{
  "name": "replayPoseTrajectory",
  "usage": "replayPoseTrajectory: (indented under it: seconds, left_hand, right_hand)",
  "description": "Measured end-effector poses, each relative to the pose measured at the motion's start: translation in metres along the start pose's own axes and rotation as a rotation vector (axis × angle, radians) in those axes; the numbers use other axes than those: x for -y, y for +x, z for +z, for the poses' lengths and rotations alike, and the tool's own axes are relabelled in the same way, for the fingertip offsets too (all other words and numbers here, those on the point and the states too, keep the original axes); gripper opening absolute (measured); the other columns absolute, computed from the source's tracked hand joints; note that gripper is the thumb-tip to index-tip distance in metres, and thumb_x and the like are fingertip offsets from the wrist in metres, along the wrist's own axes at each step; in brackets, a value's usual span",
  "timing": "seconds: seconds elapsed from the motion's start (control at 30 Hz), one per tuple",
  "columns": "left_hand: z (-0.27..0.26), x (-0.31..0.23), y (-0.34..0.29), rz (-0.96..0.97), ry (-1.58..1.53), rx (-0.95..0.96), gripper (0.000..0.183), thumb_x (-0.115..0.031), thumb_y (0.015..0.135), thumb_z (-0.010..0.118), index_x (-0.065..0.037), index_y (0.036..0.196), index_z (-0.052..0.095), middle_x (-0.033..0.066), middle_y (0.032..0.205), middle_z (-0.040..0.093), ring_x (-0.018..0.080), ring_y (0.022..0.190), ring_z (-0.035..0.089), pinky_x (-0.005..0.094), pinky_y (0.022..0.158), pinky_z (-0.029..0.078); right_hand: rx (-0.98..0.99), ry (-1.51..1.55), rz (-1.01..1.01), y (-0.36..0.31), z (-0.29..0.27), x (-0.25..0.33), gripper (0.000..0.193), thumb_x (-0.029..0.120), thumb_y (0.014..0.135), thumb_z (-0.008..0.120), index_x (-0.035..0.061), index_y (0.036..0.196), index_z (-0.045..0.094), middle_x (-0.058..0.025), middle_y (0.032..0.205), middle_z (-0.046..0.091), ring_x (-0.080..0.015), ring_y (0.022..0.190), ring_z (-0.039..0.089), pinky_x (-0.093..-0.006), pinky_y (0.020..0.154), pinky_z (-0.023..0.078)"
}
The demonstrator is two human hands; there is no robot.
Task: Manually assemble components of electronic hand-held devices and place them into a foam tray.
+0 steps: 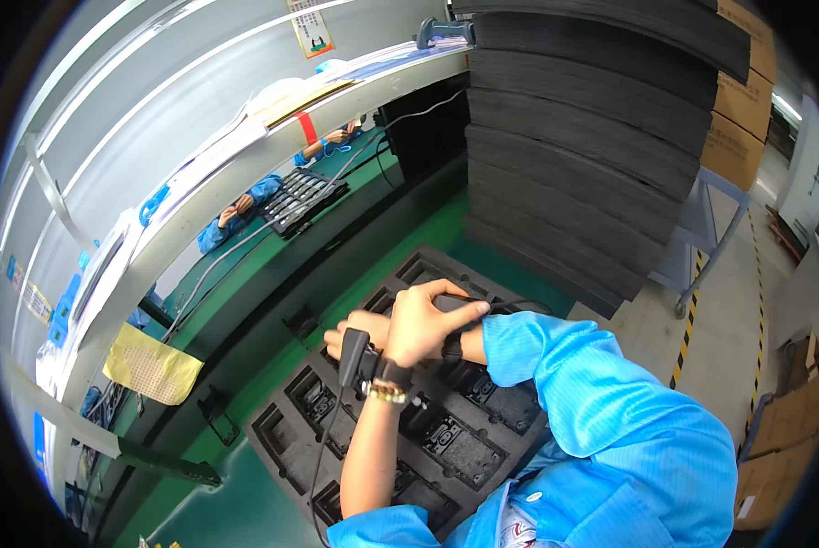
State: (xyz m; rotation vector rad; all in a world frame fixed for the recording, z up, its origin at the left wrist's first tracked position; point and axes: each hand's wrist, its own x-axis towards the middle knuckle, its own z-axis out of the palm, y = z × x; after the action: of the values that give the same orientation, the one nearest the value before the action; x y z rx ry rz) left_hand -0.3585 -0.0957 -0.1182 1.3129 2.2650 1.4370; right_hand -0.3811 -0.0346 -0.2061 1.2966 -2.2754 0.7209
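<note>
My forearms cross over a dark grey foam tray (265, 402). My left hand (423, 320) lies on top, its thumb and fingers closed round a small black device (453, 302) at my right wrist, partly covered by the hand. Beneath it reaches my right hand (359, 329), with its fingers curled; whatever may be inside them is hidden. Another black device (354, 358) on a strap sits at my left wrist, beside a beaded bracelet (386, 393). Black parts (446, 431) with metal details lie in several of the tray's pockets.
A tall stack of black foam sheets (583, 155) stands behind the tray, near cardboard boxes (738, 119) and a grey cart (702, 228). Across a shelf (199, 173), a co-worker's hands (236, 210) are beside another filled tray (304, 201). A yellow sheet (153, 365) hangs at left.
</note>
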Motion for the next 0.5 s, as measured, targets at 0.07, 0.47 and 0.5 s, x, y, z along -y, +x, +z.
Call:
replayPoseTrajectory:
  seconds: [0.07, 0.47, 0.5]
  left_hand:
    - [0.007, -0.009, -0.006, 0.083, 0.001, -0.013, 0.038, -0.033, 0.071, 0.084, -0.002, 0.091, 0.074, 0.0112, 0.086, 0.073, 0.0218, 0.081, 0.072, 0.0325, 0.076, 0.055]
    - [0.015, -0.037, -0.037, 0.364, 0.054, 0.05, 0.039, -0.029, 0.068, 0.086, -0.004, 0.095, 0.072, 0.0099, 0.089, 0.07, 0.0236, 0.08, 0.07, 0.0325, 0.071, 0.056]
    - [0.017, -0.042, -0.04, 0.354, 0.019, 0.072, 0.038, -0.028, 0.069, 0.086, -0.004, 0.095, 0.072, 0.0098, 0.089, 0.07, 0.0231, 0.079, 0.07, 0.0324, 0.07, 0.056]
  right_hand:
    - [0.006, -0.008, 0.002, 0.007, 0.001, 0.001, 0.013, 0.016, 0.082, 0.059, 0.0109, 0.091, 0.052, -0.0006, 0.087, 0.053, -0.0125, 0.074, 0.054, -0.03, 0.063, 0.047]
    - [0.052, 0.053, 0.034, -0.003, 0.002, 0.01, 0.019, 0.015, 0.087, 0.056, 0.0096, 0.105, 0.053, -0.0024, 0.099, 0.058, -0.0121, 0.086, 0.057, -0.0315, 0.073, 0.049]
    - [0.048, 0.067, 0.042, -0.006, -0.003, 0.006, 0.02, 0.015, 0.088, 0.056, 0.0095, 0.107, 0.053, -0.0025, 0.1, 0.058, -0.0121, 0.087, 0.058, -0.0316, 0.074, 0.049]
